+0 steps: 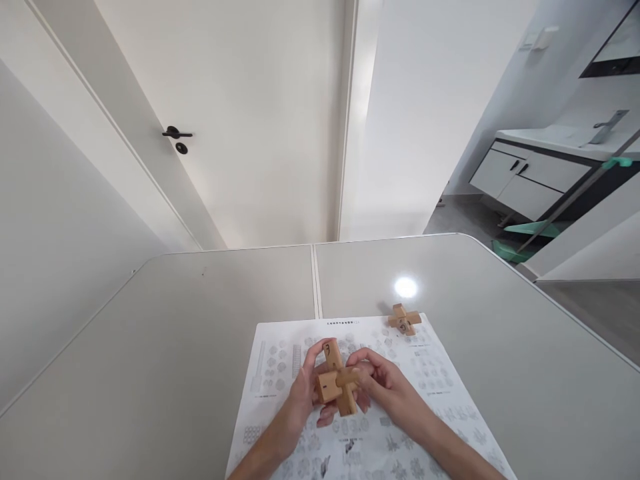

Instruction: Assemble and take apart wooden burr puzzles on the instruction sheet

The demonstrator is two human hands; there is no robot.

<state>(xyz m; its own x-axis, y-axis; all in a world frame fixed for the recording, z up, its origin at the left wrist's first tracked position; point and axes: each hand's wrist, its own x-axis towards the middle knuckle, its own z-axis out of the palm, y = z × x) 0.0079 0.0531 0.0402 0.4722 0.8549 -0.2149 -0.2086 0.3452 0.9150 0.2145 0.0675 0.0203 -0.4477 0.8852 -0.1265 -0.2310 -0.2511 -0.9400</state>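
Two grey table panels (175,347) meet at a thin pale seam running up the middle of the frame, and their matte top catches one round glare spot right of centre. Behind them a white door (240,133) with a black lever handle (177,134) stands at upper left. At upper right a white vanity cabinet (525,180) shows through an opening.

A printed sheet (430,373) of small diagrams lies flat, smooth and white, at lower centre. Over it the left hand (303,397) and right hand (390,390) hold a wooden puzzle (336,385) (pale square bars crossed into a notched knot). The left fingers curl round its left side, one fingertip at the top of the upright bar, and the right fingertips pinch the crossbar. A smaller wooden cross (404,319) rests at the sheet's upper right corner, well apart from the hands. The table's rounded far corners and long side edges frame wide bare surface left and right of the sheet.
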